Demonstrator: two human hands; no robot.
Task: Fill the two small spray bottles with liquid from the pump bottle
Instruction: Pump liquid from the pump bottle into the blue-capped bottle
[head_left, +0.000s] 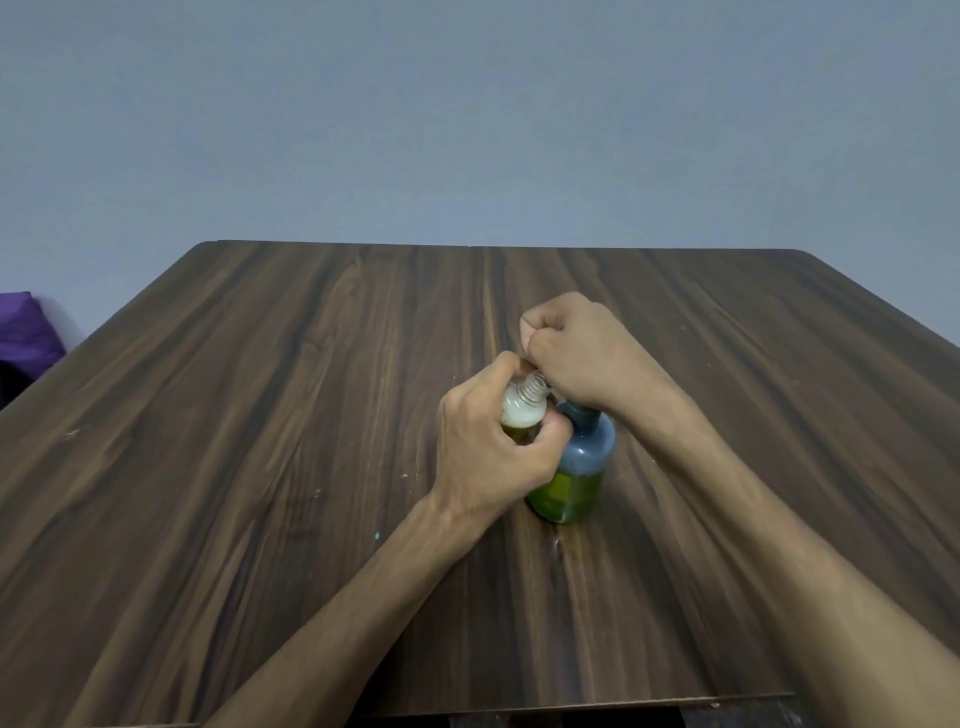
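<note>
Dark wood table (260, 415): left hand (488, 457) grips the spray bottle (523, 413), right hand (582, 353) fisted over the pump bottle (576, 467). Keep the neck under the spout, pump slow.

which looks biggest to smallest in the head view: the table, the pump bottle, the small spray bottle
1. table, largest by far
2. pump bottle
3. small spray bottle, smallest, though the left hand hides much of it
</note>
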